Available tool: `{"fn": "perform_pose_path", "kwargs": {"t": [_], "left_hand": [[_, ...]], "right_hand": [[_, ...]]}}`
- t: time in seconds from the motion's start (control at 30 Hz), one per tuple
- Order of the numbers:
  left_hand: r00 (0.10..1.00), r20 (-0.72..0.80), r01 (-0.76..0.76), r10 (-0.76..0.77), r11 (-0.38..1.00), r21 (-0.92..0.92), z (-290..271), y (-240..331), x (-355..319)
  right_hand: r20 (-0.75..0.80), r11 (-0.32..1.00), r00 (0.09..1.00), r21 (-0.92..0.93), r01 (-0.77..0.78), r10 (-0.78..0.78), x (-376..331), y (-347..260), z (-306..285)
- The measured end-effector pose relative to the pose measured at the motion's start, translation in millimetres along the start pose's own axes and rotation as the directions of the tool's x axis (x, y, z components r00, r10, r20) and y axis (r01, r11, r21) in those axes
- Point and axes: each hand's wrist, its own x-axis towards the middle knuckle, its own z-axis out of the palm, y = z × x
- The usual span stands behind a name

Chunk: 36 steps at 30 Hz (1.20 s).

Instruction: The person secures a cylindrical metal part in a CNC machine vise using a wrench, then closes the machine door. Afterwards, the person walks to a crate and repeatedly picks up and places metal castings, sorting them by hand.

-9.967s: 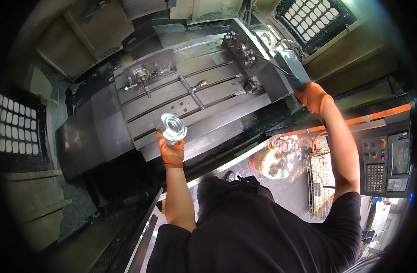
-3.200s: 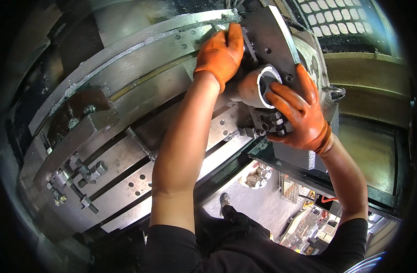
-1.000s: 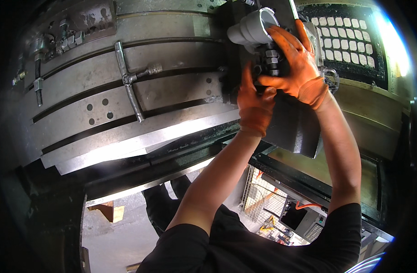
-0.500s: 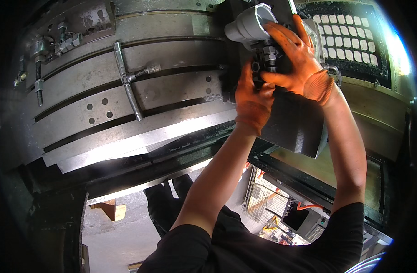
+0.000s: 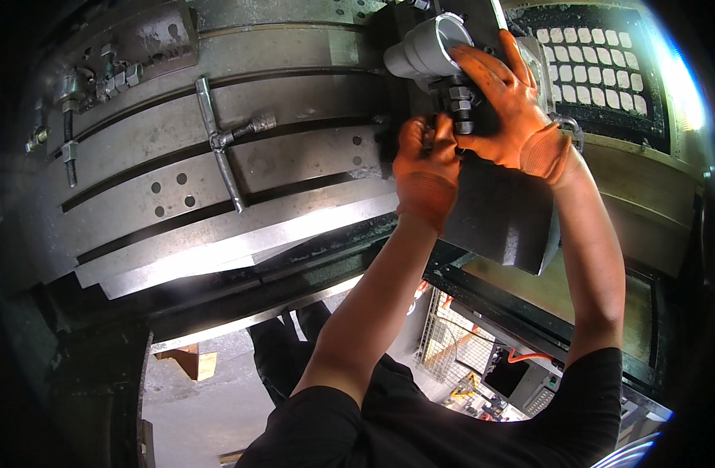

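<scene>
A grey stepped metal cylinder [image 5: 427,51] with a hollow end sits against a dark fixture block [image 5: 521,210] at the top, right of centre. My right hand [image 5: 507,97], in an orange glove, steadies it, fingers over its rim and thumb low beside a black clamping bolt with nuts [image 5: 460,101]. Just left of that bolt is my left hand [image 5: 427,160], also gloved in orange. Its fingers are curled closed against the fixture, and whatever lies between them is hidden.
On the slotted machine table [image 5: 295,101] to the left lies a T-handled socket wrench [image 5: 219,142]. Threaded studs with nuts [image 5: 70,148] stand at the far left. A perforated panel [image 5: 595,66] is at upper right. Below, a control panel [image 5: 521,382] shows beside my right arm.
My left hand has drawn slightly left, its fingers curling tighter, and more of the bolt's lower end shows. The right hand stays on the cylinder, nearly unmoved.
</scene>
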Motion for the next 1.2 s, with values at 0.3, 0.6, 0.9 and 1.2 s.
{"fn": "perform_pose_path", "kwargs": {"t": [0.3, 0.6, 0.9, 1.2], "left_hand": [[0.968, 0.153, -0.222, 0.198, 0.961, 0.166, -3, -7, 8], [0.792, 0.344, -0.586, 0.505, 0.468, 0.661, -32, -5, 24], [0.501, 0.825, -0.865, 0.260, 0.159, 0.476, -44, 58, 67], [0.939, 0.245, -0.307, 0.239, 0.906, 0.293, -27, -4, 16]], "right_hand": [[-0.018, 0.999, 0.999, -0.040, 0.034, -0.035, -2, 1, -2], [0.013, 0.999, 1.000, -0.029, 0.016, -0.016, 2, -6, -1], [-0.028, 0.998, 0.999, -0.053, 0.018, -0.020, -1, 0, 0], [-0.008, 1.000, 1.000, -0.017, 0.010, -0.010, 0, -2, -1]]}}
